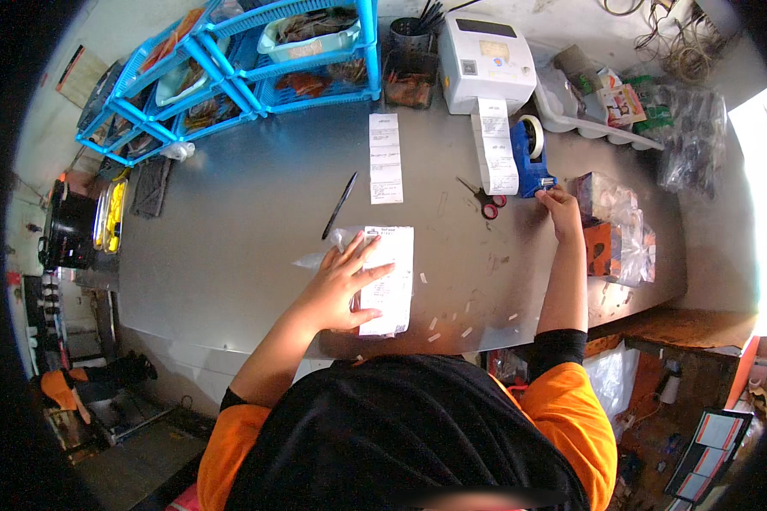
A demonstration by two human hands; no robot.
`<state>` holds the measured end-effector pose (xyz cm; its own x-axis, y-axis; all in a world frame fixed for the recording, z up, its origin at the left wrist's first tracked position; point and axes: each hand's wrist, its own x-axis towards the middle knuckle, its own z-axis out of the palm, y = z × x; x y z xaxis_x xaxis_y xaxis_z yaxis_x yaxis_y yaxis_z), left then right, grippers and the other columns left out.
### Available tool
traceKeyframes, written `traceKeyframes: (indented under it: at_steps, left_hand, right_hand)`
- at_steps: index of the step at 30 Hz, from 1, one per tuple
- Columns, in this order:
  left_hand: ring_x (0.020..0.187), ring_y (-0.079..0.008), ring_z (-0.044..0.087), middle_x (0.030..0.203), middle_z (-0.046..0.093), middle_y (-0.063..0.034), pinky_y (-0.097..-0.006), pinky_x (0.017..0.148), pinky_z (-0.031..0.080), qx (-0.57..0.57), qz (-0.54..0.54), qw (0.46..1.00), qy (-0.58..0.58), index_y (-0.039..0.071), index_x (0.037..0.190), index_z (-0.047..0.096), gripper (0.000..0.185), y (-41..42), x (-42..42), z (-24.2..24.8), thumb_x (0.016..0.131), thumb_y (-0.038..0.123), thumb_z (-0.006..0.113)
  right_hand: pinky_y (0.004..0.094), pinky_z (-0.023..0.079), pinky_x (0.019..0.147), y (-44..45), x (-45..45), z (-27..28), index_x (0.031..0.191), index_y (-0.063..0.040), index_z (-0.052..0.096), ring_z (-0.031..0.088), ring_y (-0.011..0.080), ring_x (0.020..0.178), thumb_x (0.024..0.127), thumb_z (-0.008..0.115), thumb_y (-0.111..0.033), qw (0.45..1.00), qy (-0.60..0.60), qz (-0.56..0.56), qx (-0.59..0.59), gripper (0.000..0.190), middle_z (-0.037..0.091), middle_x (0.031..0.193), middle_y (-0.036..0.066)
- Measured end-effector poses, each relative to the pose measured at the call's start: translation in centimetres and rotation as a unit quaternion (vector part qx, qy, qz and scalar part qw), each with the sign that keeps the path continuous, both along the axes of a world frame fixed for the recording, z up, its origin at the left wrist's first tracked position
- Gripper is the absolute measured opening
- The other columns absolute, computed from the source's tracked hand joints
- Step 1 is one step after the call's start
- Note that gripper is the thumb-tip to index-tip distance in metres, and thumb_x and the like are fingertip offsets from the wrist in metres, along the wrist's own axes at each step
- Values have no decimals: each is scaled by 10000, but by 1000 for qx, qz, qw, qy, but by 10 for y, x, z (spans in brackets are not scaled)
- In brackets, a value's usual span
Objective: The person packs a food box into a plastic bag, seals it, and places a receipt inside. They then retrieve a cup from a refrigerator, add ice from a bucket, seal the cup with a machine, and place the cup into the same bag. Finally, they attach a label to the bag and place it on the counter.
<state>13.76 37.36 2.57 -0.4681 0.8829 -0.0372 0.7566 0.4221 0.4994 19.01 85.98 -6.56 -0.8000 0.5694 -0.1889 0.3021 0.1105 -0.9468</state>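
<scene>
With fingers spread, my left hand (348,281) presses flat on a printed paper receipt (397,274), which lies over a clear plastic bag near the table's front edge. My right hand (557,207) reaches to the cutter end of a blue tape dispenser (529,150), its thumb and fingertips pinched there; any tape between them is too small to make out. A roll of clear tape (534,137) sits in the dispenser. Left of it, a printed strip (500,153) hangs out of a white label printer (486,61). Scissors with red-and-black handles (486,203) lie nearby.
On the metal table (243,211) lie a pen (340,205), another printed strip (385,160) and small paper scraps. Blue plastic racks (319,89) stand at the back left. A white basket (562,121) holds packets at the back right. Plastic-wrapped boxes (604,246) sit beside my right forearm.
</scene>
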Motion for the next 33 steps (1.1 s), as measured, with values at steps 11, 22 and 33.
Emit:
traceKeyframes:
  at_steps: [11, 22, 33]
  left_hand:
    - [1413, -375, 201, 1537, 201, -177, -569, 1056, 245, 22, 3, 1000, 16, 271, 1334, 526, 741, -4, 1, 2, 650, 421, 768]
    - [1415, -396, 152, 1530, 192, -197, -608, 1041, 220, -4, 35, 997, 71, 297, 1290, 569, 706, -12, 19, -4, 644, 525, 738]
    - [1407, -406, 173, 1525, 209, -191, -606, 1041, 205, 42, 38, 997, 52, 283, 1292, 569, 709, -15, 27, -14, 652, 535, 741]
  right_hand:
    - [258, 481, 740, -222, 2, 42, 934, -31, 727, 618, 113, 783, 828, 688, -67, 988, 120, 96, 2, 119, 710, 857, 63]
    - [269, 474, 732, -300, -40, 12, 1162, -76, 666, 572, 156, 814, 759, 740, -149, 988, 14, 152, 31, 416, 607, 866, 54]
    - [377, 492, 653, -186, -71, 37, 921, -69, 680, 616, 311, 718, 693, 646, -54, 945, 46, -52, 319, 231, 637, 735, 123]
